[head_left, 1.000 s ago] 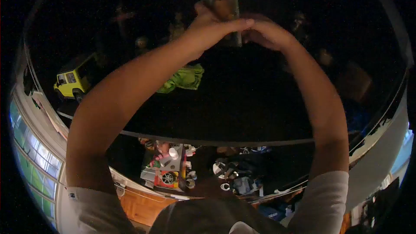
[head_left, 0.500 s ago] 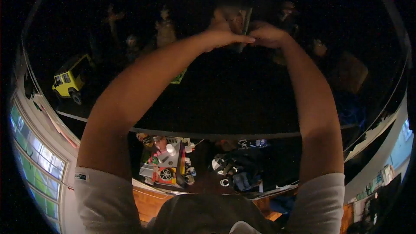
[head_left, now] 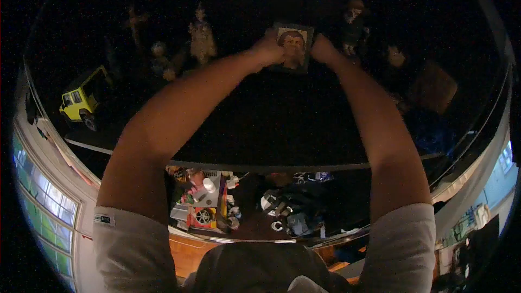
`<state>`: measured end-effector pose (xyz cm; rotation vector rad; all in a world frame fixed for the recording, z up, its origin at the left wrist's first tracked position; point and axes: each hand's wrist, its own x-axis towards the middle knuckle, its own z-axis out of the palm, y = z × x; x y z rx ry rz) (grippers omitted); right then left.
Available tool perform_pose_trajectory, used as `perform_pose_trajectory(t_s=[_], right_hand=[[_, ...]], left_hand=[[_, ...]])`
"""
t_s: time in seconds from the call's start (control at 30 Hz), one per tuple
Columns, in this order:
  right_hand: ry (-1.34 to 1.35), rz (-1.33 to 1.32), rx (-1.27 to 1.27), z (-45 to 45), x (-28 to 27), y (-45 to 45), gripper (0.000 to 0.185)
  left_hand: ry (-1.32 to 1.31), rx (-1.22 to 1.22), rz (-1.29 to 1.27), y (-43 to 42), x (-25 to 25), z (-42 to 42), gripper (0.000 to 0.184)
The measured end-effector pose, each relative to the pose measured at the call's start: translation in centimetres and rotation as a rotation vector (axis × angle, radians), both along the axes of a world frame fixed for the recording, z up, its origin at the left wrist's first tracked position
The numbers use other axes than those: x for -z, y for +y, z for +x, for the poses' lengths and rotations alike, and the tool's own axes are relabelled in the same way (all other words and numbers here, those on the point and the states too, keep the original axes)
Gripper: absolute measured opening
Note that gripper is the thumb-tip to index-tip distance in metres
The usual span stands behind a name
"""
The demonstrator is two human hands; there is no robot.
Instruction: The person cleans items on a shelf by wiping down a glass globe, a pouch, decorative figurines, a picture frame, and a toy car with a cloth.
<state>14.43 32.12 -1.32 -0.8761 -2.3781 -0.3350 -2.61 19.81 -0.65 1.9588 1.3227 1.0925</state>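
A dark-framed picture (head_left: 293, 47) stands upright near the top middle of the dark shelf and faces me. My left hand (head_left: 268, 49) is closed on its left edge. At its right edge is my right hand (head_left: 324, 50), with the fingers curled against or very near the frame; dim light hides whether they grip it. To the left of the picture stands a pale robed figurine (head_left: 202, 39), and to the right a hatted figurine (head_left: 354, 24).
A yellow toy car (head_left: 80, 102) sits at the far left, below a crucifix (head_left: 134, 24). Small figures (head_left: 160, 59) stand nearby. At the right is a brown block (head_left: 436, 88). Below the shelf edge (head_left: 271, 168) lies a cluttered lower surface.
The picture has come down from its tilted, raised position and now faces me squarely. Both hands have moved apart to its sides. The green cloth seen earlier is now out of sight.
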Motion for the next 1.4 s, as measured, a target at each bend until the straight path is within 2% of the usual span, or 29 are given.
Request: perform_pose_trajectory(t_s=[0.03, 0.07, 0.13, 0.17, 0.27, 0.33, 0.4, 0.5, 0.57, 0.63, 0.73, 0.8, 0.83, 0.87, 0.9, 0.97, 1.07, 1.13, 1.2, 1.27, 1.4], right_hand=[[-0.142, 0.097, 0.094, 0.0, 0.4, 1.1, 0.034], [-0.283, 0.195, 0.187, 0.0, 0.6, 2.1, 0.035], [0.142, -0.18, -0.046, -0.2, 0.6, 0.4, 0.035], [0.357, -0.368, -0.161, -0.2, 0.6, -0.8, 0.034], [0.389, -0.353, 0.115, -0.8, 0.4, -2.1, 0.036], [0.101, -0.065, -0.001, -0.7, 0.8, 0.7, 0.04], [0.103, -0.018, -0.097, -0.3, 1.3, 2.2, 0.042], [0.562, -0.422, -0.151, -1.0, 0.3, -3.1, 0.044], [0.893, -0.847, -0.108, -1.8, -0.3, -4.5, 0.046], [0.556, -0.451, -0.124, -1.4, 0.3, -2.0, 0.047], [0.085, 0.165, 0.078, -0.3, 0.6, 1.0, 0.046], [0.184, 0.273, 0.196, -1.0, 0.8, 0.7, 0.042], [0.427, 0.167, 0.207, -1.6, -0.1, -2.6, 0.039], [0.668, 0.053, 0.217, -2.2, -0.9, -5.3, 0.036], [0.671, 0.161, 0.17, -2.6, -1.4, -6.3, 0.038], [0.676, 0.378, 0.069, -3.6, -2.2, -7.9, 0.046], [0.427, 0.376, -0.235, -6.7, -3.1, -12.5, 0.045], [0.254, 0.024, -0.457, -9.4, -2.4, -15.5, 0.052], [0.041, -0.09, -0.677, -11.3, -1.1, -17.7, 0.06], [-0.064, -0.166, -0.722, -12.3, 0.3, -19.4, 0.057], [-0.288, -0.294, -0.779, -12.3, 1.1, -19.6, 0.046]], left_hand=[[-0.057, 0.125, -0.085, 0.1, -0.6, -0.7, 0.05], [-0.056, 0.048, -0.071, 0.4, -0.7, -1.1, 0.045], [-0.052, -0.106, -0.048, 1.3, -0.4, -1.8, 0.037], [-0.044, -0.095, -0.035, 1.4, -0.4, -1.9, 0.037], [-0.066, -0.084, 0.007, 0.3, -0.9, -1.5, 0.034], [-0.126, -0.114, 0.037, -0.2, -1.0, -1.2, 0.029], [-0.11, -0.098, 0.043, 2.8, 0.0, -2.2, 0.028], [-0.056, -0.103, 0.04, 4.1, 0.1, -2.6, 0.029], [-0.022, -0.03, 0.075, 4.1, 0.0, -2.8, 0.031], [0.004, 0.13, 0.15, 4.1, 0.0, -3.1, 0.036], [0.313, -0.078, 0.246, 3.3, -1.0, -3.0, 0.047], [0.432, -0.369, 0.339, -0.4, -2.0, -1.9, 0.054], [0.492, -0.519, 0.383, -2.7, -3.1, -1.7, 0.058], [0.457, -0.464, 0.415, -3.9, -4.5, -2.8, 0.062], [0.42, -0.412, 0.448, -4.7, -5.6, -4.4, 0.067], [0.45, -0.739, 0.778, -6.1, -6.5, -7.3, 0.076], [0.524, -0.931, 0.939, -6.8, -6.2, -12.3, 0.092], [0.394, -0.943, 0.713, -6.7, -4.6, -13.7, 0.1], [0.275, -0.887, 0.5, -6.8, -3.6, -14.7, 0.107], [0.182, -0.753, 0.287, -7.0, -3.1, -14.8, 0.112], [0.16, -0.665, 0.312, -6.0, -2.6, -15.3, 0.102]])
